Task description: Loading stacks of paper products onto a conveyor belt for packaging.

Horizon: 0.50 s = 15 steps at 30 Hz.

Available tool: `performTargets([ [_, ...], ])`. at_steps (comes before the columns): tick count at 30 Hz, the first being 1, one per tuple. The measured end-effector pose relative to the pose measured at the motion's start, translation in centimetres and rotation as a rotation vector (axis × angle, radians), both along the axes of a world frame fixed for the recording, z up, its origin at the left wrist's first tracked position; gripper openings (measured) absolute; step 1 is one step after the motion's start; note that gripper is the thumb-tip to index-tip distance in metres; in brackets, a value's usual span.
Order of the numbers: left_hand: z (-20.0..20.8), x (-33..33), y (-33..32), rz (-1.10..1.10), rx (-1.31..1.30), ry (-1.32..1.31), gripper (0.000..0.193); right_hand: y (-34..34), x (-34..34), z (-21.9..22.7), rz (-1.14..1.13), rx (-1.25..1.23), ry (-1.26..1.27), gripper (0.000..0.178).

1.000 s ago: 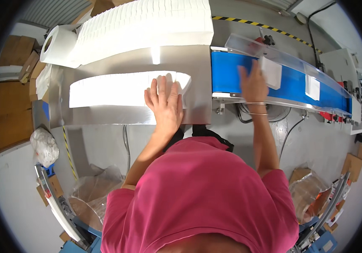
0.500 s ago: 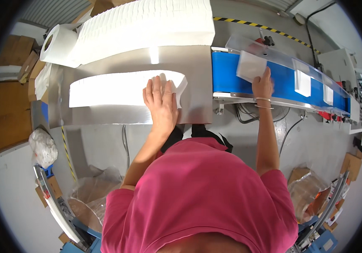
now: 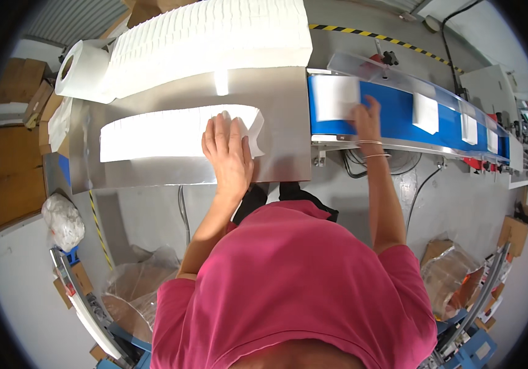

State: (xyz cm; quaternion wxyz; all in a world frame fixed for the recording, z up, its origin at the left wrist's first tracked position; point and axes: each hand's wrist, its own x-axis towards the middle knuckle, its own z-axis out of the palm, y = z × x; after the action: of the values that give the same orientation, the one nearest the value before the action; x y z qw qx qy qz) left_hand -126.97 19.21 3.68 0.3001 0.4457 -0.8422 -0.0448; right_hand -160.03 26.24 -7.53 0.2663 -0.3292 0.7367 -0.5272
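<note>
Pink shirt, worn by the person, filling the lower middle. Clear plastic bag, crumpled, on the floor at lower left; brown box with plastic over it, at lower right. Left hand: palm down over the right end of a row of folded white sheets, fingers stretched out and slightly apart, resting on the sheets. Right hand: blurred, with thin bands at the wrist, fingertips at the right edge of a single white sheet; whether they pinch it or only touch it, cannot tell. The row lies lengthwise on a shiny metal table, its right end curved; the single sheet is over the left end of a blue belt, just beside the table. Further right along the belt, set apart from one another: second sheet, third sheet, fourth sheet. Clear plastic guard, along the belt's far side. Larger row of white sheets, across the table's far side; white roll, lying against its left end. Yellow-and-black striped tape, on the floor beyond the belt.
</note>
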Motion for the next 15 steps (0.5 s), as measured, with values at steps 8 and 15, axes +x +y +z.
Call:
performTargets([
  [8, 0.5, -0.4, 0.7, -0.14, -0.12, -0.108, 0.033, -4.8, 12.4, 12.8, 0.313, 0.601, 0.051, 0.069],
  [15, 1.4, 0.3, 0.8, 0.042, 0.027, -0.004, 0.057, -3.3, 9.6, 8.3, 0.143, 0.123, -0.541, 0.061],
])
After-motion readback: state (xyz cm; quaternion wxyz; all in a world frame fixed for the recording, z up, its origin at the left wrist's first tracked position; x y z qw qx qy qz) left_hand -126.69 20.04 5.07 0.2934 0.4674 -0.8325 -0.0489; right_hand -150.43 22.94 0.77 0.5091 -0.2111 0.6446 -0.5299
